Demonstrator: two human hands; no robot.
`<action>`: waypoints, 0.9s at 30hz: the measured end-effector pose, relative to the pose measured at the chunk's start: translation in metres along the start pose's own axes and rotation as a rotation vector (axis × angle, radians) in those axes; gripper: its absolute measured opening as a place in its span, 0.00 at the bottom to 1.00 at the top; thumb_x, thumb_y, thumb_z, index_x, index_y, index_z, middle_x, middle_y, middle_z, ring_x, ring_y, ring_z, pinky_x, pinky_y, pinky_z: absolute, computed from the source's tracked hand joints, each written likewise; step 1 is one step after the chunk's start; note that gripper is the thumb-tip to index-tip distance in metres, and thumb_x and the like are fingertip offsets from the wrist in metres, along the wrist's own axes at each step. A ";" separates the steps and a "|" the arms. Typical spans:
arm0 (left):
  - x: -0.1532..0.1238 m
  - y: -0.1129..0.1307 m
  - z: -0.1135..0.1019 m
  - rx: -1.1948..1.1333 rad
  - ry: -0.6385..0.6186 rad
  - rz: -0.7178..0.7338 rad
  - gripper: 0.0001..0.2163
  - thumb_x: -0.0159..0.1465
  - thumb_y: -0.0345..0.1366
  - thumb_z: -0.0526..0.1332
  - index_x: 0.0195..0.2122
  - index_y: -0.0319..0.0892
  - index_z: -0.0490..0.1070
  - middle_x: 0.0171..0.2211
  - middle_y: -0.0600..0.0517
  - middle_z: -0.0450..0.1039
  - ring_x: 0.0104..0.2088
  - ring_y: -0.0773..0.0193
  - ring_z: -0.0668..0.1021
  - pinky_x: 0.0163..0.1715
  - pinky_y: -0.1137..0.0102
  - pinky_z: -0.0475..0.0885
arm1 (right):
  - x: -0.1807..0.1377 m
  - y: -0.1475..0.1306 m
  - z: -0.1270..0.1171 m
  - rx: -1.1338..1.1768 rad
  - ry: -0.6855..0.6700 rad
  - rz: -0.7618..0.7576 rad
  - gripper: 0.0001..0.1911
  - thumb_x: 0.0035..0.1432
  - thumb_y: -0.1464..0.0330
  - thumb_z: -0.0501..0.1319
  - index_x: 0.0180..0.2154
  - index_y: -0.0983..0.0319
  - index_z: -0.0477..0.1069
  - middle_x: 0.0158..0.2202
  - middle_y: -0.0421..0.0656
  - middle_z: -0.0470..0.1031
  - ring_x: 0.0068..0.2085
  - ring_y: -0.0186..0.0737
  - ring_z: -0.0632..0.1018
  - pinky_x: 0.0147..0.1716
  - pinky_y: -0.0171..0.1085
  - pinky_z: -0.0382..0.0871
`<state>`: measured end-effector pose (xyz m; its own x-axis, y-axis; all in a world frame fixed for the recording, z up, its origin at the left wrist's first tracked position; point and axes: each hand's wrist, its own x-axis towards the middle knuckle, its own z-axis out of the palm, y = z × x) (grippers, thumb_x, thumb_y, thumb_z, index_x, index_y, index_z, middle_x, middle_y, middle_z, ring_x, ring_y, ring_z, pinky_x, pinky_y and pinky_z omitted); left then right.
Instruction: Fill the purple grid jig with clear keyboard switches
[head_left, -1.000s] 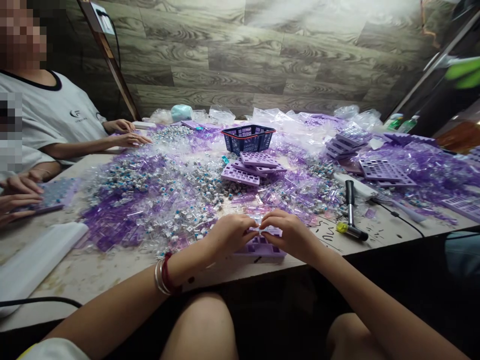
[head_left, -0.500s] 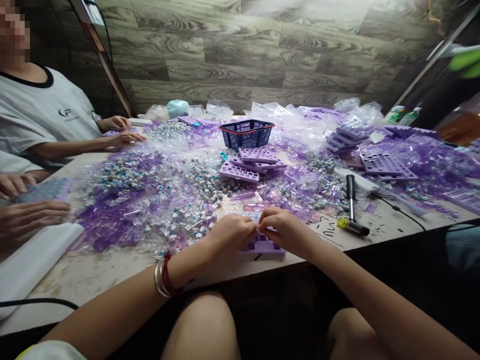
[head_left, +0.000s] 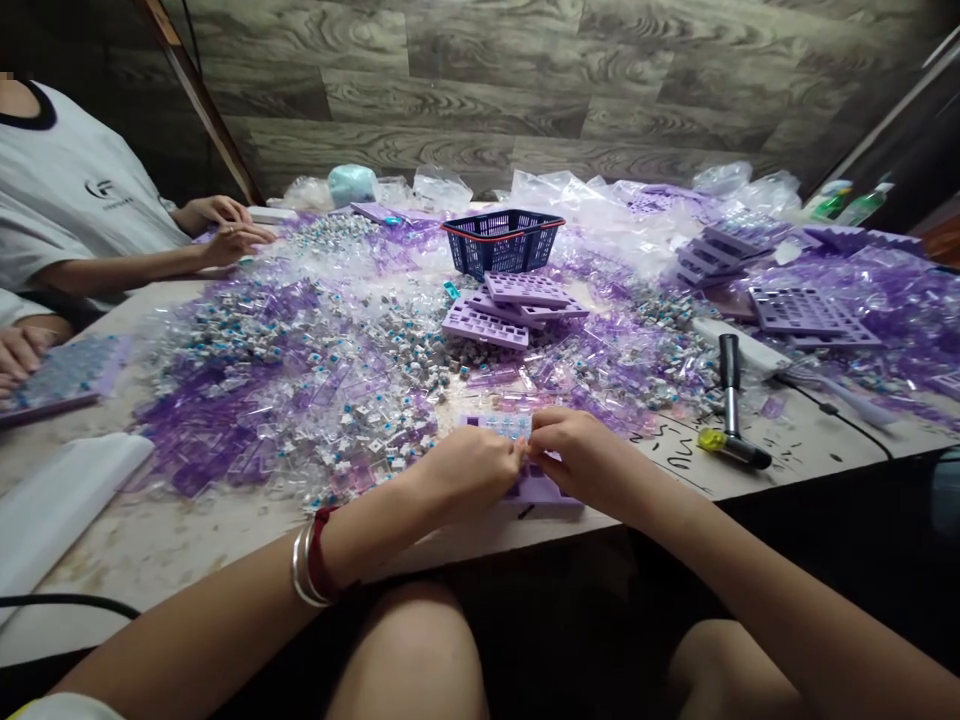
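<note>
A purple keyboard plate (head_left: 551, 490) lies at the table's near edge, with small clear and whitish pieces set in its far part. Over it, my left hand (head_left: 484, 462) is closed, its fingertips pressed together at the middle of the plate. My right hand (head_left: 566, 445) meets it there, also closed in a pinch. Whatever sits between the fingertips is too small and too covered to make out. Just beyond and left of my hands spreads a heap of key switches (head_left: 367, 440), grey-white with blue centres, mixed with clear and purple caps.
A dark blue basket (head_left: 502, 245) stands behind stacked purple plates (head_left: 487, 322). To the right lie a black-handled hammer (head_left: 729, 390) and a white power strip (head_left: 739, 347) with a cable. Two co-workers sit at left, one with a filled plate (head_left: 75, 375). Plastic bags (head_left: 555, 190) line the back.
The view has tilted down slightly. My hands stay together over the plate, and more of its far left part shows now. At left, a co-worker's near hand has drawn back off the filled plate.
</note>
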<state>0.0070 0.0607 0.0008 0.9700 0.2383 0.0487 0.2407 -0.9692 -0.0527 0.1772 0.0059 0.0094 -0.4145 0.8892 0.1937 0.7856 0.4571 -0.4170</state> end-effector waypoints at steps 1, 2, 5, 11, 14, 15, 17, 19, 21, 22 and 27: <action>0.000 -0.001 0.000 0.000 -0.011 -0.001 0.08 0.64 0.25 0.51 0.37 0.34 0.70 0.26 0.47 0.74 0.26 0.61 0.77 0.25 0.70 0.71 | 0.002 -0.001 -0.001 -0.013 -0.019 0.014 0.14 0.55 0.80 0.55 0.20 0.64 0.69 0.26 0.43 0.69 0.29 0.33 0.71 0.30 0.32 0.63; 0.000 -0.001 0.000 0.003 -0.025 0.000 0.08 0.63 0.25 0.51 0.37 0.34 0.70 0.26 0.47 0.74 0.25 0.61 0.77 0.25 0.70 0.70 | 0.003 -0.002 -0.001 -0.031 -0.039 0.031 0.14 0.54 0.81 0.55 0.19 0.64 0.68 0.25 0.43 0.68 0.27 0.32 0.70 0.29 0.32 0.62; 0.000 -0.002 0.001 0.020 -0.056 -0.001 0.08 0.63 0.26 0.52 0.36 0.33 0.70 0.26 0.47 0.75 0.25 0.61 0.77 0.23 0.71 0.69 | 0.009 -0.006 -0.003 -0.105 -0.083 0.080 0.15 0.48 0.84 0.56 0.17 0.64 0.65 0.24 0.41 0.67 0.25 0.31 0.68 0.27 0.32 0.59; -0.001 -0.002 0.008 0.003 -0.001 -0.005 0.08 0.64 0.25 0.50 0.35 0.35 0.69 0.23 0.48 0.73 0.22 0.63 0.76 0.22 0.71 0.67 | 0.017 -0.009 -0.003 -0.193 -0.155 0.130 0.16 0.43 0.87 0.55 0.15 0.63 0.62 0.21 0.40 0.66 0.22 0.30 0.64 0.24 0.33 0.56; -0.001 -0.001 0.010 -0.005 0.009 -0.002 0.08 0.65 0.25 0.51 0.34 0.34 0.69 0.23 0.48 0.73 0.22 0.63 0.75 0.21 0.71 0.66 | 0.017 -0.012 -0.002 -0.212 -0.145 0.142 0.15 0.42 0.87 0.56 0.15 0.63 0.63 0.21 0.40 0.67 0.22 0.30 0.65 0.25 0.33 0.57; 0.000 -0.001 0.011 -0.011 0.004 0.003 0.08 0.64 0.25 0.51 0.33 0.34 0.69 0.23 0.48 0.73 0.22 0.62 0.75 0.22 0.71 0.66 | 0.017 -0.013 -0.002 -0.220 -0.134 0.143 0.15 0.43 0.87 0.56 0.16 0.63 0.64 0.21 0.40 0.67 0.23 0.31 0.65 0.25 0.33 0.57; 0.000 -0.001 0.011 -0.015 -0.017 0.013 0.08 0.64 0.25 0.51 0.32 0.35 0.69 0.24 0.47 0.73 0.23 0.62 0.76 0.22 0.70 0.67 | 0.016 -0.015 -0.001 -0.239 -0.123 0.148 0.15 0.44 0.86 0.56 0.16 0.63 0.65 0.22 0.41 0.68 0.24 0.32 0.66 0.26 0.34 0.57; 0.000 -0.001 0.009 -0.008 -0.044 0.022 0.09 0.64 0.25 0.51 0.32 0.35 0.70 0.25 0.47 0.74 0.24 0.61 0.76 0.23 0.70 0.67 | 0.015 -0.017 0.001 -0.251 -0.129 0.160 0.15 0.45 0.86 0.57 0.16 0.63 0.65 0.22 0.42 0.68 0.24 0.32 0.67 0.26 0.34 0.57; 0.000 -0.001 0.006 0.011 -0.064 0.020 0.08 0.64 0.25 0.52 0.34 0.34 0.71 0.27 0.46 0.75 0.25 0.62 0.76 0.23 0.70 0.68 | 0.013 -0.018 0.002 -0.247 -0.123 0.173 0.14 0.47 0.85 0.58 0.17 0.64 0.67 0.23 0.42 0.69 0.25 0.33 0.68 0.27 0.34 0.58; 0.000 0.000 0.005 0.019 -0.073 0.020 0.08 0.63 0.25 0.52 0.35 0.34 0.71 0.27 0.46 0.75 0.25 0.61 0.77 0.24 0.70 0.68 | 0.012 -0.018 0.003 -0.245 -0.109 0.178 0.14 0.48 0.84 0.58 0.17 0.64 0.68 0.23 0.42 0.69 0.26 0.33 0.68 0.27 0.34 0.58; 0.004 0.002 -0.001 0.061 -0.140 0.053 0.09 0.61 0.22 0.52 0.32 0.34 0.72 0.29 0.44 0.76 0.26 0.57 0.78 0.23 0.67 0.69 | 0.005 -0.028 0.008 -0.308 -0.023 0.209 0.13 0.51 0.83 0.59 0.20 0.64 0.71 0.25 0.43 0.70 0.28 0.36 0.70 0.27 0.34 0.60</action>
<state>0.0116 0.0601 0.0021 0.9756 0.1977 -0.0951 0.1869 -0.9760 -0.1119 0.1497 -0.0031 0.0153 -0.2377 0.9649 0.1113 0.9544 0.2534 -0.1579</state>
